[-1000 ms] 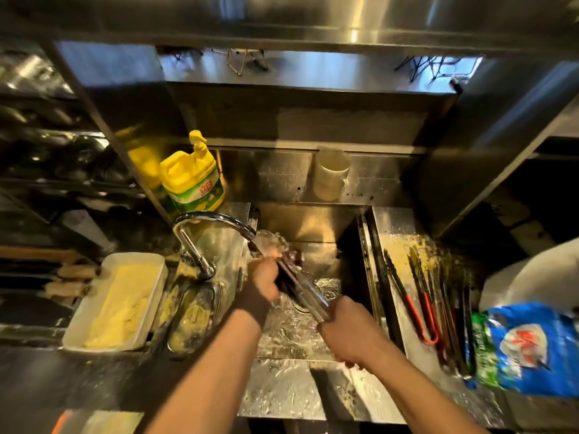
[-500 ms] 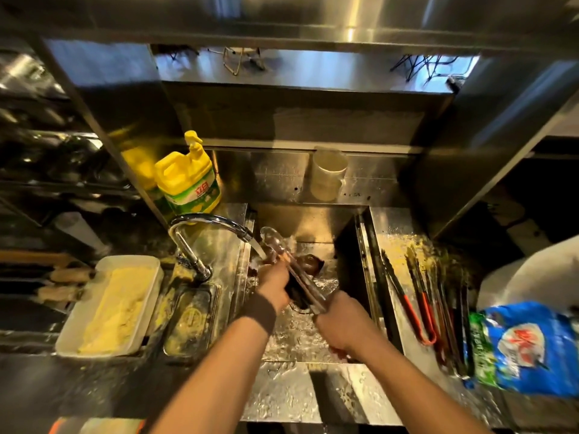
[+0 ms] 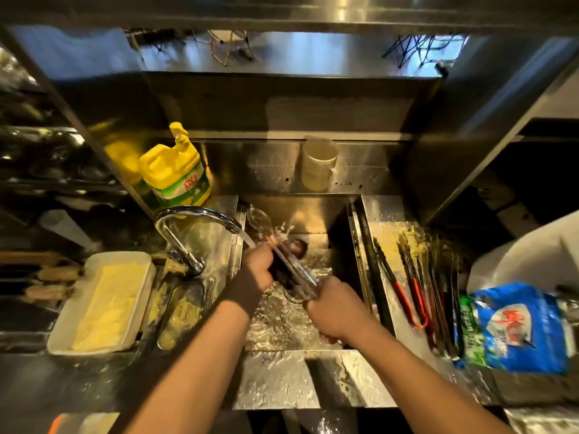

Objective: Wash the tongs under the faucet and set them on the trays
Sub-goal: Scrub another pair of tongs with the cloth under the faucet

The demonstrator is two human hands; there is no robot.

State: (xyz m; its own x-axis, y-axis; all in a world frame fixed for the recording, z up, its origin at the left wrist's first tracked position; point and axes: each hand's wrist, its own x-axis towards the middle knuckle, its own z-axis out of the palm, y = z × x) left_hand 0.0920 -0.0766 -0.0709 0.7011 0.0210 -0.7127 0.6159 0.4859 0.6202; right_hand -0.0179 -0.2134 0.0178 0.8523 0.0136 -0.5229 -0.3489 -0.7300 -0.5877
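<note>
My right hand (image 3: 333,310) grips the tongs (image 3: 283,260) by the handle end over the sink (image 3: 352,245) while my left hand (image 3: 260,266) rubs them under the faucet (image 3: 194,214) stream, and wet metal could slip from either grip and drop into the basin.

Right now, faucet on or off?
On. A stream runs from the faucet spout onto the tongs, splashing over the sink. Right hand grips the tongs; left hand rubs them.
</note>
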